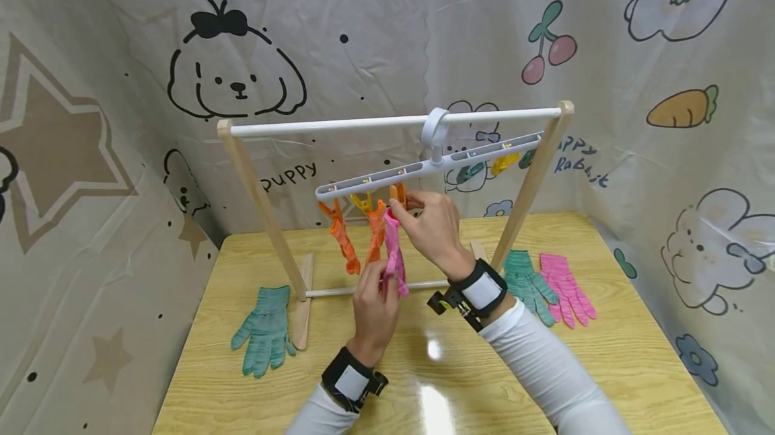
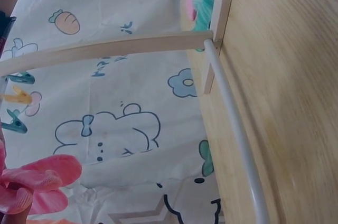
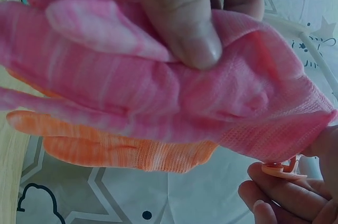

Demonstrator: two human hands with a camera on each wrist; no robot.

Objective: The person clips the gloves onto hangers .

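Observation:
A pink knit glove (image 1: pixel 395 250) hangs fingers-down under a grey clip hanger (image 1: pixel 378 178), which slopes down to the left. My left hand (image 1: pixel 375 307) grips the glove low down; its thumb lies across the fabric in the right wrist view. Up at the hanger, my right hand (image 1: pixel 434 230) pinches an orange clothespin (image 1: pixel 397 193) at the glove's cuff (image 3: pixel 264 139). Whether the clothespin bites the cuff is hard to tell. Left of it, one orange glove (image 1: pixel 344 243) hangs from an orange clothespin and another orange glove (image 1: pixel 375 230) from a yellow clothespin (image 1: pixel 362 202).
The hanger hooks over the white top rod (image 1: pixel 333 124) of a wooden-post rack (image 1: pixel 260 210). Toward its right end hang a yellow clothespin (image 1: pixel 504 163) and green clothespins (image 1: pixel 471 171). A green glove (image 1: pixel 266 331) lies left on the table; another green glove (image 1: pixel 523 280) and a pink one (image 1: pixel 566 280) lie right.

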